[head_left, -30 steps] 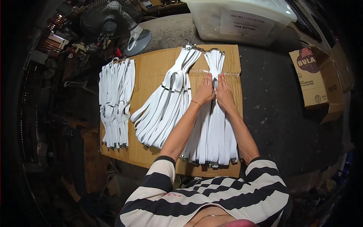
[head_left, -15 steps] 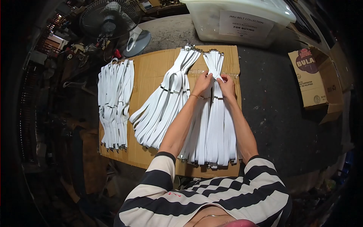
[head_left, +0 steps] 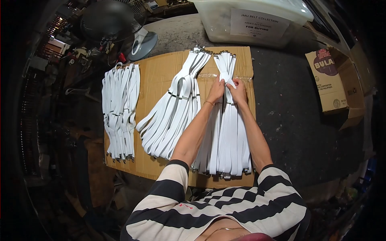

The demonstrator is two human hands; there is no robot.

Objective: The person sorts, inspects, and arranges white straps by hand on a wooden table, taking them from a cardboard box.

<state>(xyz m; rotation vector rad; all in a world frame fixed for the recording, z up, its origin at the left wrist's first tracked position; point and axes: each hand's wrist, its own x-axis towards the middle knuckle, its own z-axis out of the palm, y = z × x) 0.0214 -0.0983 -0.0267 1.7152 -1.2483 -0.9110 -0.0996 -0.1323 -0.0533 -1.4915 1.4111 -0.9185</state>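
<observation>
On a cardboard sheet [head_left: 152, 76] lie three bundles of white straps with metal clips. Both hands are at the narrow upper part of the right bundle [head_left: 231, 132]. My left hand [head_left: 216, 90] has its fingers closed on the bundle's left side. On its right side, my right hand [head_left: 238, 90] is closed on the straps, its thumb near a strap folded across the bundle. The middle bundle [head_left: 169, 116] fans out at its lower end. Farther left is a straighter bundle [head_left: 120, 112].
A fan [head_left: 112, 24] stands at the back left. Behind the cardboard is a translucent bin [head_left: 217, 24] with a printed label. An open cardboard box [head_left: 329, 84] sits at the right on the dark table [head_left: 289, 120].
Both hands have come closer together at the bundle's narrow part, where the folded strap now lies more across it. The whole view has shifted slightly.
</observation>
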